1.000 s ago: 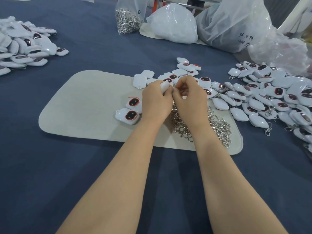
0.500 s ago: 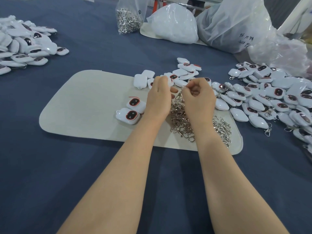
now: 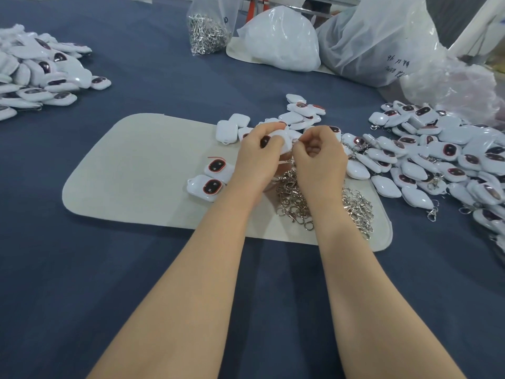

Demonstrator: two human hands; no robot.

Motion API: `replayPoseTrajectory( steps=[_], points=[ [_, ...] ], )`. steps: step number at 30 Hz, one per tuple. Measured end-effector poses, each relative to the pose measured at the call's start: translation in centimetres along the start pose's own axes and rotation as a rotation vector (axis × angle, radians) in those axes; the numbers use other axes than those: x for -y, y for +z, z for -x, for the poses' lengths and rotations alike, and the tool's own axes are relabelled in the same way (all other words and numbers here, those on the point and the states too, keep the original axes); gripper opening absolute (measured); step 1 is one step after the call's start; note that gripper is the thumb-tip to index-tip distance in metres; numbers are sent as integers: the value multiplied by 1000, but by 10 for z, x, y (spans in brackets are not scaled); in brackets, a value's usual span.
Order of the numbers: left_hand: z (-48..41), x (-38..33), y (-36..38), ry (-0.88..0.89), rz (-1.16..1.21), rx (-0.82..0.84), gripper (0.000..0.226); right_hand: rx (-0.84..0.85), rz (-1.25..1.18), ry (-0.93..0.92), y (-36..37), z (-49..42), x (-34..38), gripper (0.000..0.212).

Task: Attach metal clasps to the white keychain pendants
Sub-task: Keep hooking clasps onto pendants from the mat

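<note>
Pendant [image 3: 284, 142] half hidden in left hand [image 3: 257, 157]

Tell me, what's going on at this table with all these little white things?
A person is fitting metal clasps onto white pendants. The left hand holds one pendant; the right hand pinches a clasp at its edge. Loose clasps lie heaped on the beige mat beneath, with pendant piles to both sides.

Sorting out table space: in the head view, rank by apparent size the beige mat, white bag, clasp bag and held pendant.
beige mat
white bag
clasp bag
held pendant
Both bags lie farther back, so true sizes stay unsure.
</note>
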State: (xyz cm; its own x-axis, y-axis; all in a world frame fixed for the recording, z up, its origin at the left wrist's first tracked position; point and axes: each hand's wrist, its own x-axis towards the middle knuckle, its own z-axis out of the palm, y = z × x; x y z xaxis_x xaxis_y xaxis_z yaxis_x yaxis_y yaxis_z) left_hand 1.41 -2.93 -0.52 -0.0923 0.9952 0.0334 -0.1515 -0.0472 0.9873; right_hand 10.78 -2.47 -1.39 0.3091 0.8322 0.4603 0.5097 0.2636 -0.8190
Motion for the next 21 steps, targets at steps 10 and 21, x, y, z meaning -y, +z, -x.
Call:
replayPoseTrajectory(
  steps=[10, 21],
  points=[
    [0, 2, -1, 41, -162, -63, 17, -17, 27, -27, 0, 1, 0, 15],
    [-2, 7, -3, 101, -195, -127, 18, 25, 129, -94, 3, 3, -1, 16]
  ],
)
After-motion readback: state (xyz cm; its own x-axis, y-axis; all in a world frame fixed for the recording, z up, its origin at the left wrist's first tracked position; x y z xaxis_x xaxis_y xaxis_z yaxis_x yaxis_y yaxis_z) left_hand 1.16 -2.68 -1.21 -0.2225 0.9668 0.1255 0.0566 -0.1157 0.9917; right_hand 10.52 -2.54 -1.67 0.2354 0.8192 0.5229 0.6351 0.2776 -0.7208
